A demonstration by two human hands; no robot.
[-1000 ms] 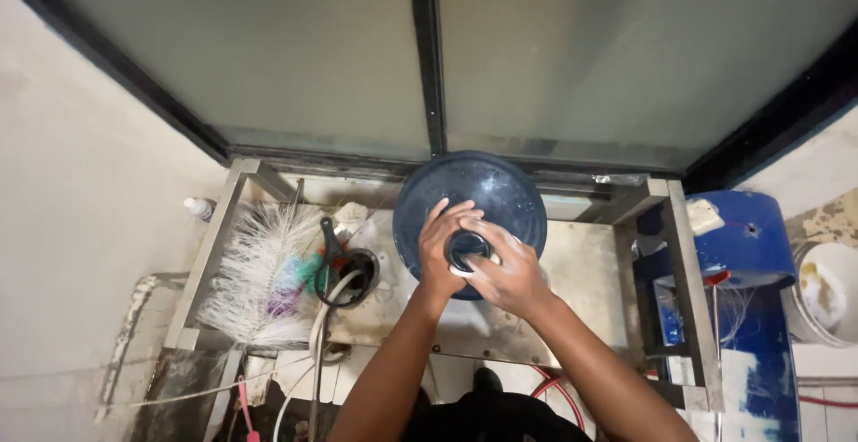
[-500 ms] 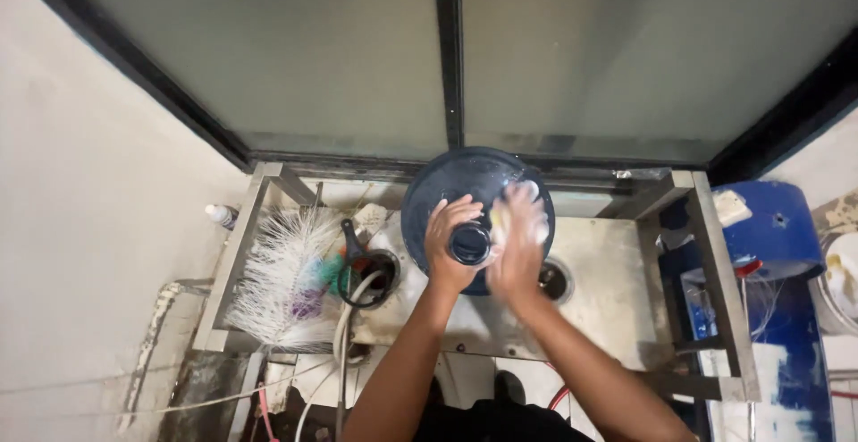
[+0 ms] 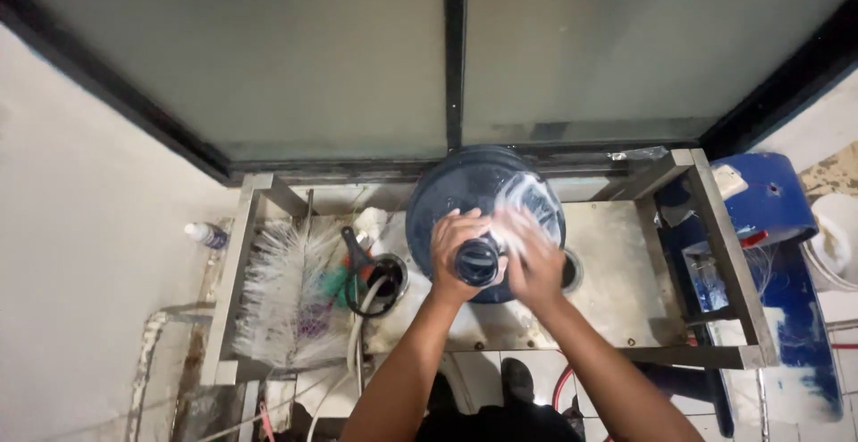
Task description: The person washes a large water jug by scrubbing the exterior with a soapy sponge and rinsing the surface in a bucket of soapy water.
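Gripping the neck of the blue jug (image 3: 465, 196) with my left hand (image 3: 456, 250) curled tight, I rub its shoulder with my right hand (image 3: 529, 259) spread flat. Best keep the jug steady over the basin (image 3: 617, 254) beneath.

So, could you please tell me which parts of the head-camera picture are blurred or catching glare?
In the head view, the right hand is smeared by motion blur across the dark blue water jug; the left hand at the jug's neck is sharper; pale glare streaks the jug's shoulder; the straight frame edges bow from wide-angle distortion.
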